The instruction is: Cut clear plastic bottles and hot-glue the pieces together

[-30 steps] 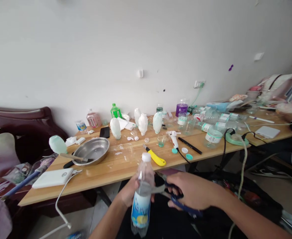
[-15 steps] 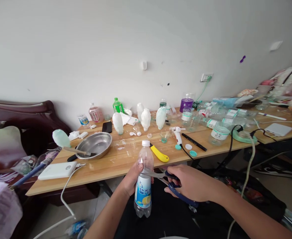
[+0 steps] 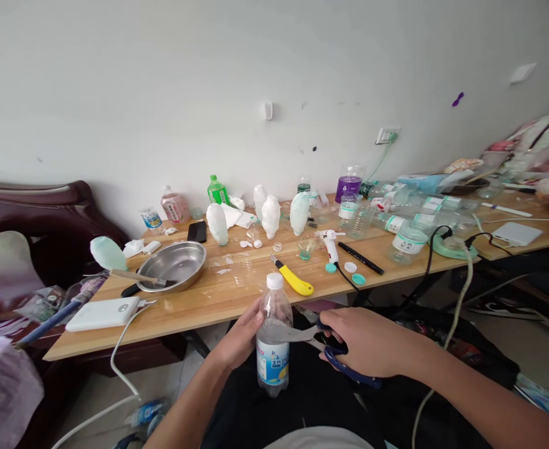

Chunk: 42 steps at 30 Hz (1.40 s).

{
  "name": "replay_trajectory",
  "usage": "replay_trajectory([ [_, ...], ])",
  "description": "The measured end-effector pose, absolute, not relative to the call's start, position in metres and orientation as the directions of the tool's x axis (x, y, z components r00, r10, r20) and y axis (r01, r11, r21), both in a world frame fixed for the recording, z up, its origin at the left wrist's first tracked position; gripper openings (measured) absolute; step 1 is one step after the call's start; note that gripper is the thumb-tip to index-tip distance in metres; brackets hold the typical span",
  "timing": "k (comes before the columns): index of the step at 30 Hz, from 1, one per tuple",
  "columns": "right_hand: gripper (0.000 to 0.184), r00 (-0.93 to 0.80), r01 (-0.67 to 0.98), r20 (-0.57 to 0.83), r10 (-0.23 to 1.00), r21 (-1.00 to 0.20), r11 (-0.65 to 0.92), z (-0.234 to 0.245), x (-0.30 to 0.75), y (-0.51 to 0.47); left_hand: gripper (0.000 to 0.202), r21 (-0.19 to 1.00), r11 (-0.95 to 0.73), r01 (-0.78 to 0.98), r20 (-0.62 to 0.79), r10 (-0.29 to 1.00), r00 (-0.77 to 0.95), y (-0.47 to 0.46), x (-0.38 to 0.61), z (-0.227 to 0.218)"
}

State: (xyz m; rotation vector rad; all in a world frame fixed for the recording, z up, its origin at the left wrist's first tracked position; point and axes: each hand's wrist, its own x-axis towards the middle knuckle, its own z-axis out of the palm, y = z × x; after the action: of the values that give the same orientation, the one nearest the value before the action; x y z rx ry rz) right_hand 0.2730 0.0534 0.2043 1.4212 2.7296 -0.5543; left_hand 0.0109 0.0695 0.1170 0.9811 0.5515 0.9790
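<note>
A clear plastic bottle (image 3: pixel 273 362) with a white cap and a blue label stands nearly upright above my lap, in front of the table edge. My left hand (image 3: pixel 242 333) is wrapped round its left side, just above the label. In my right hand (image 3: pixel 365 340) is a pair of scissors (image 3: pixel 297 334) with dark blue handles. The blades point left and lie at the bottle's wall above the label; whether a tip is inside the plastic I cannot tell. A yellow-handled utility knife (image 3: pixel 295 280) rests on the table just behind the bottle.
On the wooden table (image 3: pixel 199 308) sit a metal bowl (image 3: pixel 176 262), a white power bank (image 3: pixel 102 313), a glue gun (image 3: pixel 331 248), a black pen (image 3: pixel 361 257) and several white wrapped forms (image 3: pixel 271 217). Clear bottles (image 3: pixel 408 242) and a power strip (image 3: pixel 455 248) crowd the right side.
The scissors blades now lie flatter and broader across the bottle above its label. My left hand has shifted slightly left on the bottle. The view has tilted a little.
</note>
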Motion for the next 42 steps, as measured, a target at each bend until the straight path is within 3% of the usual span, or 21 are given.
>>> replay_trajectory([
  [3,0.017,-0.625,0.772,-0.181,0.759,-0.286,0.568,0.204,0.277,0.056,0.062,0.9,0.198,-0.389,0.081,0.8,0.594,0.071,0.006,0.124],
  [8,0.021,-0.657,0.738,-0.187,0.731,-0.36,0.571,0.209,0.279,0.056,0.082,0.939,0.145,-0.311,0.116,0.719,0.685,0.075,0.012,0.135],
  [16,0.029,-0.583,0.772,-0.195,0.789,-0.437,0.462,0.208,0.277,0.052,0.067,0.934,0.099,-0.342,0.116,0.823,0.555,0.076,0.023,0.132],
  [20,0.034,-0.642,0.72,-0.285,0.712,-0.543,0.431,0.203,0.279,0.052,0.063,0.938,0.147,-0.314,0.081,0.787,0.611,0.069,0.024,0.131],
  [25,0.027,-0.66,0.65,-0.208,0.722,-0.641,0.41,0.182,0.28,0.046,0.076,0.897,0.2,-0.394,0.1,0.775,0.623,0.061,0.032,0.123],
  [37,0.028,-0.521,0.761,-0.04,0.852,-0.474,0.443,0.174,0.276,0.051,0.056,0.922,0.126,-0.366,0.104,0.83,0.548,0.076,0.022,0.136],
  [42,0.033,-0.542,0.762,-0.059,0.838,-0.453,0.461,0.176,0.276,0.054,0.057,0.943,0.091,-0.321,0.117,0.811,0.574,0.077,0.014,0.141],
])
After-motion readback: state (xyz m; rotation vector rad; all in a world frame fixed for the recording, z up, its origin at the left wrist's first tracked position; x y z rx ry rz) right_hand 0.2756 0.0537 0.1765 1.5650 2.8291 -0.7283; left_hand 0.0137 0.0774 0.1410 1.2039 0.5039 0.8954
